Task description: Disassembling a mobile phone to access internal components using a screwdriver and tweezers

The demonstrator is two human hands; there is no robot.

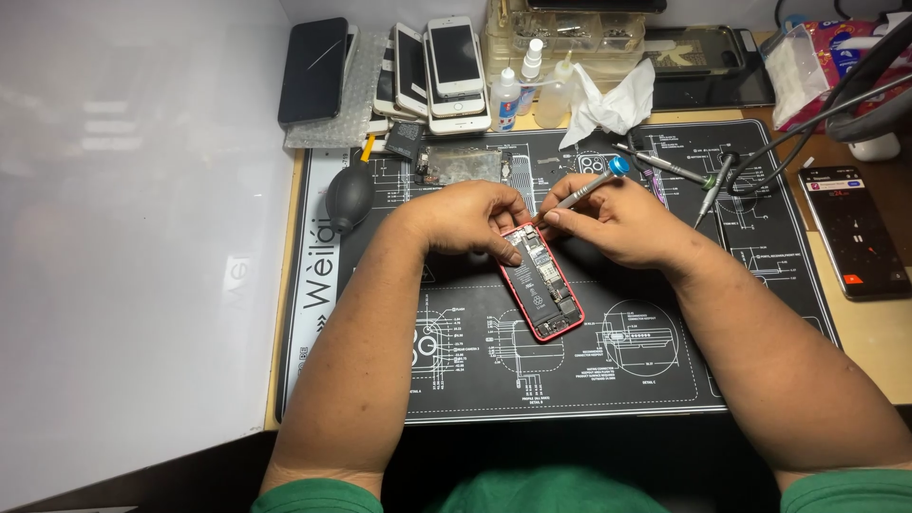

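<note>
Opened red phone [541,282] on the mat [665,361], long axis running diagonal, top end far-left.
Left hand [472,217] pinches its top edge; right hand [608,220] grips a screwdriver [587,190].

Under the left hand [470,218]: opened phone [541,282] with glossy pink-red plastic shell, matt black battery face, small bright metal parts inside. In the grip of the right hand [608,223]: screwdriver [584,190] with brushed metal shaft and shiny blue cap. Beneath both: work mat [665,361], matt black, rubbery, printed with white lines. Left of the grip: dust blower [350,198], dull black rubber. Beyond the grip: crumpled white tissue [613,104], soft and creased; translucent plastic bottles [532,85]; stacked phones [446,71] with glossy glass. At the edges: pale bench [869,332], smooth, wood-like.
</note>
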